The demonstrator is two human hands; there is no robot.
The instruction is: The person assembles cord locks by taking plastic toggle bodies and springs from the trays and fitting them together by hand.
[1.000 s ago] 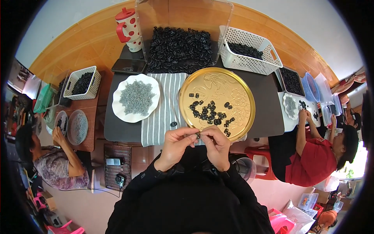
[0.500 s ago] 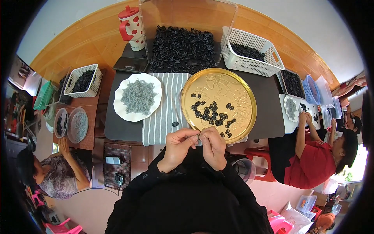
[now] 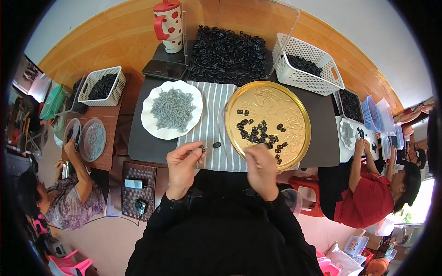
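My left hand (image 3: 182, 164) pinches a small black part (image 3: 202, 148) over the striped cloth (image 3: 209, 129). Another small black part (image 3: 217, 145) lies on the cloth beside it. My right hand (image 3: 261, 171) is blurred at the near rim of the round gold tray (image 3: 294, 115), fingers curled; whether it holds anything is not clear. Several small black parts (image 3: 258, 132) lie scattered on the tray. A white plate (image 3: 152, 126) heaped with small grey pieces (image 3: 172, 109) sits left of the cloth.
A clear bin of black parts (image 3: 225, 48), a red-dotted white mug (image 3: 169, 25), a phone (image 3: 164, 70) and a white basket (image 3: 304, 76) stand at the back. Other people work at side tables left (image 3: 69, 193) and right (image 3: 373, 193). A red stool (image 3: 311, 186) stands beside me.
My hands, joined together in front of me before, have parted. The left one stays over the cloth with a black part; the right one moved right toward the tray's near rim.
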